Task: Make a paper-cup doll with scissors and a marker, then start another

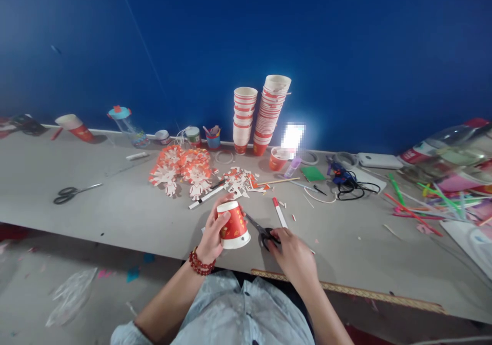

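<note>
My left hand (213,232) is wrapped round a red paper cup (233,226) with yellow patterns. The cup is tilted, and its white-banded wider end faces down toward me. To the right of it, my right hand (295,255) grips the black handles of a pair of scissors (257,225), whose blades point away toward the cup. Whether the scissors rest on the table or are slightly raised, I cannot tell. A white marker with a red cap (279,211) lies just beyond my right hand. White and red paper scraps (242,180) are heaped behind the cup.
Two tall stacks of paper cups (245,122) stand against the blue wall. Orange-and-white paper cut-outs (184,163) lie left of the scraps. Another pair of scissors (71,194) is farther left. Coloured strips (430,206) and plastic bottles (438,145) crowd the right side.
</note>
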Motion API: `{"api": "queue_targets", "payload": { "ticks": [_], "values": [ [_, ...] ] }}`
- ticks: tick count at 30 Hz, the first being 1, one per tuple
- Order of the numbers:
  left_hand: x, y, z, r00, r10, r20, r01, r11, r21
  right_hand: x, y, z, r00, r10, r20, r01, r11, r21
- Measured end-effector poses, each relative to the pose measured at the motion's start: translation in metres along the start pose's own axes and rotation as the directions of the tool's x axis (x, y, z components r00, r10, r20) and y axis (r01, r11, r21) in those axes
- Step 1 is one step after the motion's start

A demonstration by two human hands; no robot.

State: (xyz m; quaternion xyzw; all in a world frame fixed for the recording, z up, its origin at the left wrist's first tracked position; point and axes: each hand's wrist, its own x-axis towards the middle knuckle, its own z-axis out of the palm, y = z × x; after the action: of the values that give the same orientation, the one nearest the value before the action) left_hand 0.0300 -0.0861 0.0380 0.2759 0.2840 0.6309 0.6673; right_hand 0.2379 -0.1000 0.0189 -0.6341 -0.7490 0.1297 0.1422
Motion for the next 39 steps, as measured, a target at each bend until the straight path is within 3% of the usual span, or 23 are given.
{"api": "queue_targets", "payload": {
  "ticks": [4,6,8,10,12,13,16,19,25,27,39],
  "values": [
    [0.002,0.004,-0.002,1.000,0.029,-0.001,-0.029,0.999,-0.014,0.002,0.010,-0.005,0.998,0.003,0.062,-0.016,0.976,0.216],
    [0.003,0.006,-0.002,0.999,0.040,-0.004,-0.040,0.999,-0.025,0.003,0.015,-0.005,0.989,0.035,0.144,-0.093,0.904,0.417],
    [0.004,0.008,-0.002,0.998,0.054,-0.012,-0.054,0.998,-0.022,0.002,0.018,-0.005,0.960,0.055,0.274,-0.230,0.712,0.663],
    [0.006,0.010,-0.003,0.997,0.077,-0.013,-0.077,0.997,-0.007,-0.003,0.017,-0.004,0.923,0.024,0.385,-0.362,0.399,0.842],
    [0.007,0.013,-0.004,0.995,0.101,-0.015,-0.101,0.995,0.009,-0.012,0.013,-0.002,0.903,-0.027,0.429,-0.425,0.096,0.900],
    [0.008,0.014,-0.005,0.994,0.111,-0.017,-0.110,0.994,0.013,-0.017,0.010,-0.001,0.893,-0.056,0.447,-0.449,-0.017,0.893],
    [0.010,0.018,-0.006,0.991,0.130,-0.034,-0.129,0.991,0.035,-0.033,-0.001,0.007,0.850,-0.209,0.483,-0.520,-0.187,0.834],
    [0.013,0.020,-0.005,0.986,0.160,-0.037,-0.158,0.987,0.038,-0.044,-0.010,0.016,0.816,-0.337,0.469,-0.548,-0.198,0.812],
    [0.018,0.022,0.002,0.976,0.219,-0.008,-0.219,0.975,0.040,-0.046,-0.018,0.012,0.816,-0.343,0.465,-0.441,0.149,0.885],
    [0.017,0.022,0.005,0.973,0.229,0.003,-0.229,0.973,0.031,-0.045,-0.022,0.008,0.810,-0.337,0.480,-0.433,0.209,0.877],
    [0.008,0.013,0.016,0.977,0.209,0.039,-0.211,0.975,0.066,-0.034,-0.041,0.001,0.824,-0.352,0.445,-0.408,0.175,0.896]
  ]
}}
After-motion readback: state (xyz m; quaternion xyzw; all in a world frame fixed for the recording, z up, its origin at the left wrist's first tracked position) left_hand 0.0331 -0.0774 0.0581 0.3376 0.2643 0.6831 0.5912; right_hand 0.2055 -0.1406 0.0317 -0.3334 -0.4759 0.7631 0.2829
